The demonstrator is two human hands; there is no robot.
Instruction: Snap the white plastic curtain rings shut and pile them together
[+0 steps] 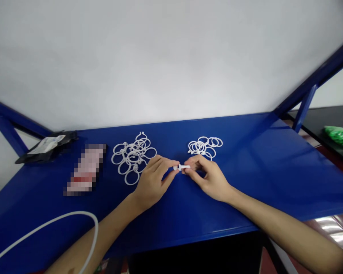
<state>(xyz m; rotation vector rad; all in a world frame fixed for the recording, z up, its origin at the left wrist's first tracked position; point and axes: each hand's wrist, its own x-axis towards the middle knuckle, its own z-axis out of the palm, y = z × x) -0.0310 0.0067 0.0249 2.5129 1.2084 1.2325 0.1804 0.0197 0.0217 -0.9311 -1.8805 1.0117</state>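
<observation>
My left hand (153, 179) and my right hand (208, 177) meet over the middle of the blue table (246, 182). Both pinch one small white plastic ring piece (182, 167) between their fingertips, the fingers closed on it. A pile of several larger white plastic rings (133, 156) lies just left of and behind my left hand. A smaller heap of white rings (205, 146) lies behind my right hand.
A blurred pinkish packet (85, 169) lies flat at the left. A black pouch with a label (47, 146) rests at the far left corner. A white cable (74, 224) loops over the near left edge. Blue frame bars (311, 85) and a green bag (341, 136) are at right.
</observation>
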